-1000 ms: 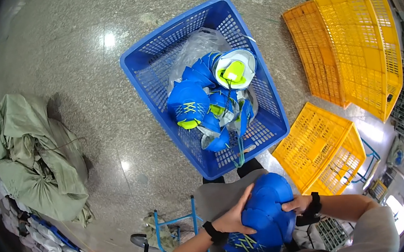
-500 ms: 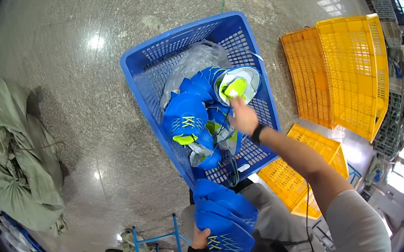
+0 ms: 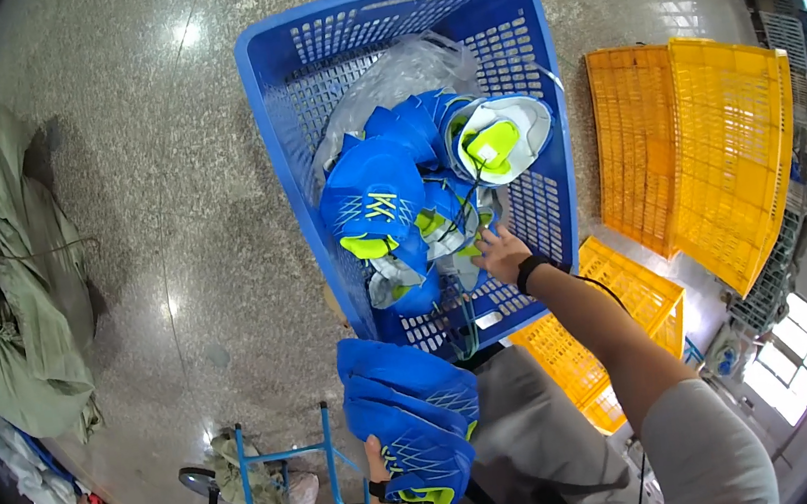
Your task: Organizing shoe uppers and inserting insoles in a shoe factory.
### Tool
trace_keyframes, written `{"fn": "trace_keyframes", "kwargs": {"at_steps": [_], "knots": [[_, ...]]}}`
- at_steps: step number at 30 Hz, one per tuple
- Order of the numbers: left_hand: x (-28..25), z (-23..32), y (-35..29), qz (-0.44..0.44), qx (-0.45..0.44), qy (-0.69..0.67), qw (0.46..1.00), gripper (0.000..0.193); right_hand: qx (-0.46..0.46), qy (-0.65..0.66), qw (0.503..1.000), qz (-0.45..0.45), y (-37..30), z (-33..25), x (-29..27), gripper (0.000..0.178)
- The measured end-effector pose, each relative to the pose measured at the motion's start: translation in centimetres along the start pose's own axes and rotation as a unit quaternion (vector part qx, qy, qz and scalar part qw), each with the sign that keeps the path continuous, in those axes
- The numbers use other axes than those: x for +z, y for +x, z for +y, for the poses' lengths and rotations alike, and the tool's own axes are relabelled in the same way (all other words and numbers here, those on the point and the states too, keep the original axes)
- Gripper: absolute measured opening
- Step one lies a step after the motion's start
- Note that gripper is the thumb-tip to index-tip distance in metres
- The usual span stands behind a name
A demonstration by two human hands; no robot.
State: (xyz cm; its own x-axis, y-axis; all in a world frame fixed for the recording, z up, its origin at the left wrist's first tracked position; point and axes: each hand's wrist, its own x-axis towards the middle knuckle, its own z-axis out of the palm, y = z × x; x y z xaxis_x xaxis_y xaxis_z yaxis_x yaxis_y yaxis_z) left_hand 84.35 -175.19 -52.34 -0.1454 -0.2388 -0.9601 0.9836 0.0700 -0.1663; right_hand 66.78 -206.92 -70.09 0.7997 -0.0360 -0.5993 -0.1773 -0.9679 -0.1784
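A blue plastic basket (image 3: 286, 115) stands on the floor ahead of me, holding several blue shoe uppers with yellow-green trim (image 3: 389, 213) and a crumpled clear plastic bag (image 3: 392, 77). My right hand (image 3: 502, 252) reaches into the basket and touches the pile near its right wall; whether the fingers close on a piece is hidden. My left hand (image 3: 380, 471) holds a stack of blue shoe uppers (image 3: 412, 422) against my lap, just below the basket's near edge.
Yellow crates stand to the right: two tall ones (image 3: 703, 145) and a lower one (image 3: 624, 326) beside my right arm. A green sack (image 3: 10, 290) lies on the floor at left. A blue metal trolley frame (image 3: 286, 488) sits at lower left.
The head has leaned closer over the basket. My right hand has moved down from the white-and-yellow piece to the lower pile. The stack stays in my left hand.
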Motion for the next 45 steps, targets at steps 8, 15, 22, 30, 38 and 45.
{"fn": "trace_keyframes", "kwargs": {"at_steps": [8, 15, 22, 30, 38, 45], "knots": [[-0.9, -0.4, 1.1, -0.001, 0.070, -0.029, 0.997, 0.069, 0.032, 0.340, 0.938, -0.065, 0.0, -2.0, 0.4, 0.023], [1.9, -2.3, 2.4, 0.029, 0.281, 0.177, 0.943, 0.077, 0.237, 0.915, 0.325, 0.031, -5.7, 4.5, -5.8, 0.043], [8.9, -0.3, 1.5, 0.165, 0.479, 0.444, 0.739, 0.109, 0.120, 0.966, 0.228, -0.034, -7.8, 1.7, -11.1, 0.052], [7.7, -0.1, 1.2, 0.025, 0.386, 0.558, 0.734, 0.117, -0.067, 0.600, 0.791, 0.100, -10.5, -11.1, -14.0, 0.028], [1.4, -1.9, -2.1, -0.057, 0.276, 0.338, 0.898, 0.110, 0.083, 0.734, 0.671, 0.060, -12.4, -16.8, -13.4, 0.024], [2.4, -2.3, -6.6, -0.021, 0.268, 0.349, 0.898, 0.130, 0.107, 0.636, 0.759, 0.090, -11.3, -20.9, -14.9, 0.036]]}}
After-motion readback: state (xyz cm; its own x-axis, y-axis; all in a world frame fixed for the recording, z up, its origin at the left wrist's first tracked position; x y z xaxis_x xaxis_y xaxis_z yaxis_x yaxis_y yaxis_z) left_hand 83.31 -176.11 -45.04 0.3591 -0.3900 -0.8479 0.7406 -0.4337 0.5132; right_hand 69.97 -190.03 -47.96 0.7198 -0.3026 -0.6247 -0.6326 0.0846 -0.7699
